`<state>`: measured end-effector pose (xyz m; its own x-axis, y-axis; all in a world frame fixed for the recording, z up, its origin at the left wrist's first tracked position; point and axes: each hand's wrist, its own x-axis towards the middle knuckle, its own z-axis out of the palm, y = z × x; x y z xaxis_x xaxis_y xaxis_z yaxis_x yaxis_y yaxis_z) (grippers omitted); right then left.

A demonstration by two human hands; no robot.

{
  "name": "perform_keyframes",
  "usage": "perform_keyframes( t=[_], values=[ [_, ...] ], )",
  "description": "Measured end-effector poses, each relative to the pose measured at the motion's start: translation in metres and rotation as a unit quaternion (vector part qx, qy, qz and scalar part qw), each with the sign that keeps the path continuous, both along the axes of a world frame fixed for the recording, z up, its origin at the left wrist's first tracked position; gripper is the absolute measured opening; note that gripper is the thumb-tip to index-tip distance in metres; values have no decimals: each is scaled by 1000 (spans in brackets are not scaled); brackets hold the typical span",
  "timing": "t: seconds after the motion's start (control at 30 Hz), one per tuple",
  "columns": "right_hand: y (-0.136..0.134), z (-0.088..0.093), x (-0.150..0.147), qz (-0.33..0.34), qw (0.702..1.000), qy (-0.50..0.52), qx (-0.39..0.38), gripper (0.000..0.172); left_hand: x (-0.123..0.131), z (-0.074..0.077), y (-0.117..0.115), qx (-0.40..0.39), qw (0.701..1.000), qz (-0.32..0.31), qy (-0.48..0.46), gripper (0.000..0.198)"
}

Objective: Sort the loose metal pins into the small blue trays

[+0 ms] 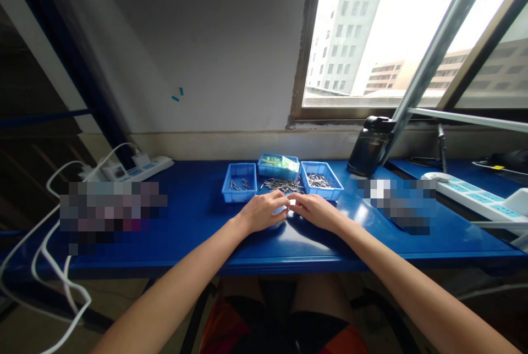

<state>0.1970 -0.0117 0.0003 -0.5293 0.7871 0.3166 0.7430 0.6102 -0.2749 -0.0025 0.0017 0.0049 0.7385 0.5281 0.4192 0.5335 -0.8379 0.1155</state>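
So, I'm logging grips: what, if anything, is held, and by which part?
Can't tell: anything small between the left hand and right hand is too unclear.

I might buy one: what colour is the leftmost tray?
The leftmost tray is blue; the head view shows it best.

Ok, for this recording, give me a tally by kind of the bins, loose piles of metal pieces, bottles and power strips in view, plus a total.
Blue bins: 3
Loose pile of metal pieces: 1
Black bottle: 1
White power strips: 2
Total: 7
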Motion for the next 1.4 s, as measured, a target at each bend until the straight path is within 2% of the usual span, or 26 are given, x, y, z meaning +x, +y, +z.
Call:
perform_keyframes(
  t=[0.07,0.23,0.43,0.73,0.93,1.13,1.4],
  values=[
    [1,0,0,-9,1000,-1,-2,27,0,2,-2,-4,1000,0,8,15],
    [0,0,0,-15,1000,-5,13,29,1,2,-1,-12,999,48,1,8],
    [-2,3,0,-4,1000,-5,28,23,0,-3,5,-17,998,62,15,16],
    [-1,2,0,0,1000,-1,18,26,1,-4,6,-17,997,71,31,22],
    [3,0,4,-21,999,21,26,27,0,-2,5,-26,993,110,42,24],
    [6,-2,6,-18,999,25,34,25,-1,0,4,-14,993,114,36,20],
    [5,-2,5,-32,999,3,30,12,-1,-1,7,-2,995,97,39,16]
  ],
)
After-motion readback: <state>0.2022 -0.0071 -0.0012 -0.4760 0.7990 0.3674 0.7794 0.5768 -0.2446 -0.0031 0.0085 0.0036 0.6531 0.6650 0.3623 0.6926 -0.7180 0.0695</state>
